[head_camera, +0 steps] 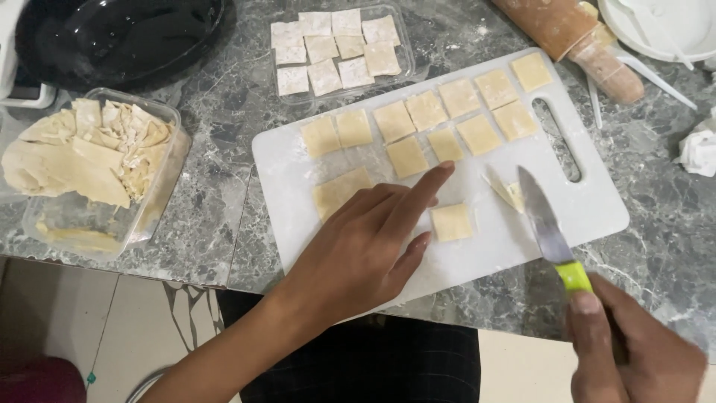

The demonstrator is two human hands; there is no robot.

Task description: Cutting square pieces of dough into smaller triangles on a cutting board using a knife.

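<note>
**Two hands over the board, dough squares being cut**

Two hands at work here. The right hand (634, 358), lower right of the frame, has its grip closed round the green handle of a knife (548, 227), blade pointing up the frame with its tip beside a small offcut of dough (506, 190). The left hand (365, 246), centre frame, holds nothing: fingers loosely spread, index finger stretched out and resting on the white cutting board (514, 250) beside a larger uncut dough piece (339, 190), partly hidden under the fingers. A lone cut square (452, 222) lies just right of that hand.

My read: this is the cutting step, with the trimming of one piece just about done. The next cut looks to call for the left fingers steadying the uncut piece and the blade coming across to it.

Above, rows of cut squares (447, 112) line the board; more sit on a clear tray (406, 56) at top centre. A tub of dough scraps (160, 194) stands on the desk (216, 149) at left, a rolling pin (574, 37) upper right.
</note>
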